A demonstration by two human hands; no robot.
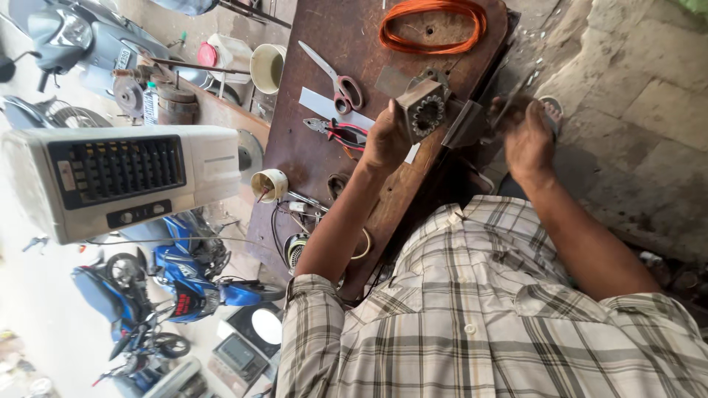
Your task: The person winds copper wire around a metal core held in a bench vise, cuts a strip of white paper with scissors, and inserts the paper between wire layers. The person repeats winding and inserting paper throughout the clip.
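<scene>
Brown wooden table [324, 44] carries everything. Orange wire coil [433, 26] at far end, scissors [335, 77] and red-handled pliers [341, 133] just beside work, crowding reach. Motor stator [422, 110], slotted steel core at table edge: looks heavy, stiff, sharp-slotted; best gripped on outer block. Left hand [385, 140] wrapped round it. Right hand [528, 136] closed on thin dark tool [509, 107], near stator.

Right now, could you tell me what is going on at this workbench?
A person in a checked shirt holds a small motor stator with the left hand at the edge of the brown workbench. The right hand grips a thin dark tool beside it. Scissors, red-handled pliers and an orange wire coil lie nearby.
</scene>
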